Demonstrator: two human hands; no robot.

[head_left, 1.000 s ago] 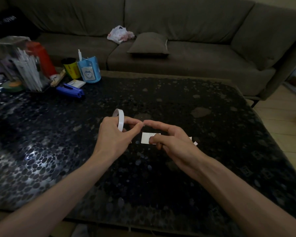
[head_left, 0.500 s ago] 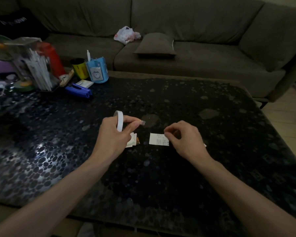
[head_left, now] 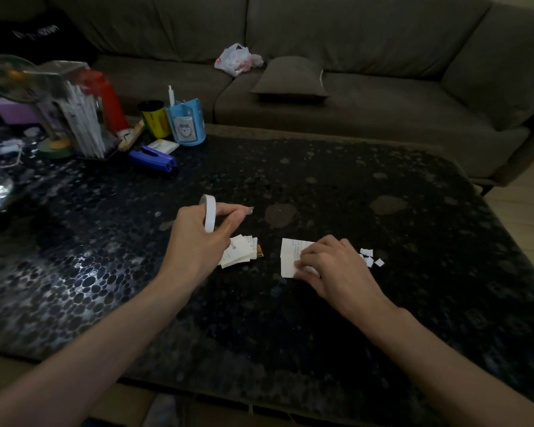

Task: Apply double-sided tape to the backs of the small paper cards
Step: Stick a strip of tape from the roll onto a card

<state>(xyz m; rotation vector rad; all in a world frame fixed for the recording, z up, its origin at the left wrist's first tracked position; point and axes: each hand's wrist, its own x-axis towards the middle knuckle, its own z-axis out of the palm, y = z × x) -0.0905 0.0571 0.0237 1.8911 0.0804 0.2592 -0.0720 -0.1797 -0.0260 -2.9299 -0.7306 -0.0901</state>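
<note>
My left hand (head_left: 198, 238) holds a white roll of double-sided tape (head_left: 209, 212) above the dark table, with thumb and forefinger stretched toward a short free end. Just under and right of it lies a small stack of white paper cards (head_left: 239, 254). My right hand (head_left: 330, 266) presses its curled fingertips onto a single white card (head_left: 290, 255) that lies flat on the table. Several tiny white paper scraps (head_left: 370, 260) lie to the right of that hand.
The black pebbled table (head_left: 383, 303) carries clutter at its back left: a blue stapler (head_left: 153, 157), a blue pen cup (head_left: 185, 124), a yellow cup (head_left: 153, 118), a red bottle (head_left: 110, 100) and a small fan (head_left: 10, 77). A grey sofa (head_left: 352, 103) stands behind.
My hands have parted: the right hand moved from the tape end down onto the single card. The left hand stayed with the roll, and the card stack now shows beside it.
</note>
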